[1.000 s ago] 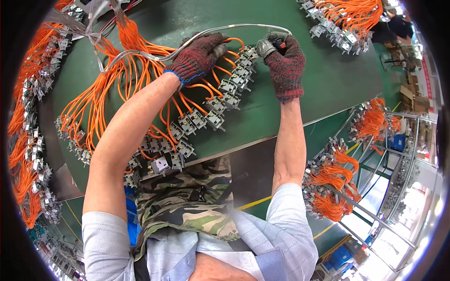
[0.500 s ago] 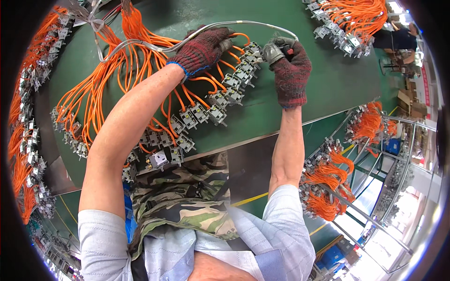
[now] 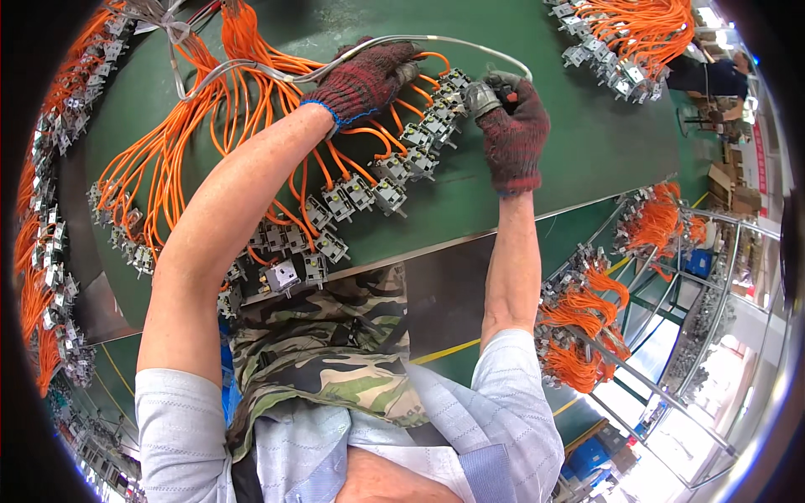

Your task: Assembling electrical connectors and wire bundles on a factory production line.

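My left hand (image 3: 366, 82), in a dark red knitted glove with grey fingertips, rests over a fan of orange cables (image 3: 239, 101). Its fingers are curled, and what lies under them is hidden. A grey cable (image 3: 482, 49) runs across the top of this hand and arcs over to my right hand (image 3: 513, 134). That hand, gloved alike, is closed around the cable's end; a small reddish piece shows between the fingers. Between the hands, metal-bodied connectors (image 3: 436, 121) on the orange cables lie in a curved row.
The green tabletop (image 3: 587, 142) carries another orange cable bundle (image 3: 641, 33) at the far right. More cables with connectors (image 3: 50, 268) line the left side. Right of the table, a metal-tube rack (image 3: 654, 390) stands beside hanging orange bundles (image 3: 591, 306). Another person's dark sleeve (image 3: 713, 77) appears beyond.
My right hand has shifted slightly left and toward me, with the grey cable's end still in it. My left hand stays nearly in place. The view has shifted a little.
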Demonstrator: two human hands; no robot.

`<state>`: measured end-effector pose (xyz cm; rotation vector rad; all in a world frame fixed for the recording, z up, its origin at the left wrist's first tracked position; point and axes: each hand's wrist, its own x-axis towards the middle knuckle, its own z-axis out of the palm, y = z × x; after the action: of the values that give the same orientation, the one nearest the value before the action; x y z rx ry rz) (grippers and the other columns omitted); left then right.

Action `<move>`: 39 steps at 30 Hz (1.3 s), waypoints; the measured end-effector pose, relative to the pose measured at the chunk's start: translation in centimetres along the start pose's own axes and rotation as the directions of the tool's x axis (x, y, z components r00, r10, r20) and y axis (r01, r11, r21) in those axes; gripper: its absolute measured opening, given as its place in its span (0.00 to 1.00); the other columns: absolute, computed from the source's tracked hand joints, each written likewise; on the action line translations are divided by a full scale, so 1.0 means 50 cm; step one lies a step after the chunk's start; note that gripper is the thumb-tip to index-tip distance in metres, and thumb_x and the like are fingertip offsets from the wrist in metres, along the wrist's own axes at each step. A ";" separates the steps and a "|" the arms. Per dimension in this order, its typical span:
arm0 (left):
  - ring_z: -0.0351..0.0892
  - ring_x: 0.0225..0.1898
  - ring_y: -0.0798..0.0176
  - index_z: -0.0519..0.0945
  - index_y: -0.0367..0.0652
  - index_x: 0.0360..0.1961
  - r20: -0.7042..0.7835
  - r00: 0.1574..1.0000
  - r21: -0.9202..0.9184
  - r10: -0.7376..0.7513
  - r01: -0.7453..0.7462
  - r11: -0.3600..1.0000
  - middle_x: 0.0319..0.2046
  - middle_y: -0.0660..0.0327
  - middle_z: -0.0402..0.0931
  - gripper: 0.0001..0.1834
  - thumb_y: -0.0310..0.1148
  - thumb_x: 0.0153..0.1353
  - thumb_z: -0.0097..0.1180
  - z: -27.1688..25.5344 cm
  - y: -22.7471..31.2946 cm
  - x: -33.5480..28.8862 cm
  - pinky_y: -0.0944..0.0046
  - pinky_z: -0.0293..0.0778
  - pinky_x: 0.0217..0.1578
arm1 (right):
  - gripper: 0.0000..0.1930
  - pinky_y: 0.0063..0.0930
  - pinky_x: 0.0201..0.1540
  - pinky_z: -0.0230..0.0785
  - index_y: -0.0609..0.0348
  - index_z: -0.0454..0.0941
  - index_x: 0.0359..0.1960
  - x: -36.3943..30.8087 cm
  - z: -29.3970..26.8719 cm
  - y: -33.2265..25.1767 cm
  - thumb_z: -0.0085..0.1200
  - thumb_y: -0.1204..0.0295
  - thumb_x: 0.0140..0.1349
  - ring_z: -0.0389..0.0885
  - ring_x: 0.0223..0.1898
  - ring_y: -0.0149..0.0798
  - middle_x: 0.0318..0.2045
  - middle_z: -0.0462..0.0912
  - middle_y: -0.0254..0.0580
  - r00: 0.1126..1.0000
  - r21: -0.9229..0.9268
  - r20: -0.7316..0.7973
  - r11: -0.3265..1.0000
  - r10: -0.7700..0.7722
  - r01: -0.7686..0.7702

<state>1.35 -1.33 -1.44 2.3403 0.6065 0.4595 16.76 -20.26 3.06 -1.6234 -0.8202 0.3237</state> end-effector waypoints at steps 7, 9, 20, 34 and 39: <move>0.79 0.66 0.45 0.80 0.51 0.71 -0.017 0.999 0.032 0.030 -0.029 0.999 0.63 0.51 0.82 0.26 0.51 0.80 0.52 0.002 -0.001 0.000 0.47 0.73 0.68 | 0.16 0.28 0.46 0.82 0.62 0.88 0.48 -0.034 0.011 -0.001 0.75 0.68 0.62 0.86 0.39 0.29 0.37 0.90 0.38 0.998 0.005 -0.038 0.999 0.040 -0.040; 0.79 0.66 0.45 0.80 0.52 0.71 -0.009 1.000 0.073 0.025 -0.025 0.997 0.63 0.50 0.82 0.26 0.52 0.80 0.53 -0.002 0.003 -0.002 0.47 0.74 0.68 | 0.16 0.28 0.46 0.82 0.62 0.89 0.49 -0.036 0.012 0.003 0.75 0.68 0.62 0.86 0.39 0.29 0.38 0.90 0.38 0.999 0.019 -0.030 0.999 0.039 -0.038; 0.80 0.65 0.45 0.80 0.51 0.71 -0.013 1.000 0.034 0.006 -0.005 0.999 0.62 0.50 0.83 0.26 0.52 0.80 0.53 -0.002 0.004 -0.001 0.47 0.75 0.66 | 0.16 0.28 0.45 0.83 0.63 0.88 0.49 -0.054 0.021 -0.006 0.75 0.69 0.63 0.85 0.40 0.28 0.37 0.91 0.38 0.986 0.064 -0.113 0.991 0.124 -0.118; 0.80 0.65 0.47 0.80 0.51 0.71 0.039 0.997 -0.061 -0.062 0.064 0.996 0.64 0.52 0.82 0.26 0.51 0.80 0.54 0.004 -0.001 -0.002 0.48 0.75 0.66 | 0.14 0.29 0.42 0.82 0.60 0.89 0.47 -0.040 0.024 0.005 0.75 0.69 0.63 0.86 0.36 0.30 0.36 0.91 0.39 0.995 -0.072 -0.079 0.995 0.064 -0.070; 0.83 0.61 0.50 0.79 0.51 0.72 -0.032 0.997 0.135 0.072 -0.067 0.989 0.64 0.51 0.82 0.26 0.51 0.81 0.53 0.007 -0.004 0.001 0.49 0.79 0.63 | 0.14 0.28 0.43 0.83 0.62 0.89 0.47 -0.055 0.021 -0.008 0.74 0.70 0.64 0.87 0.37 0.29 0.37 0.91 0.38 0.999 0.089 -0.041 0.995 -0.032 0.036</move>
<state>1.52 -1.35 -1.80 2.4916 0.5914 0.5087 14.02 -21.31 2.55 -1.5256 -0.7913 0.2994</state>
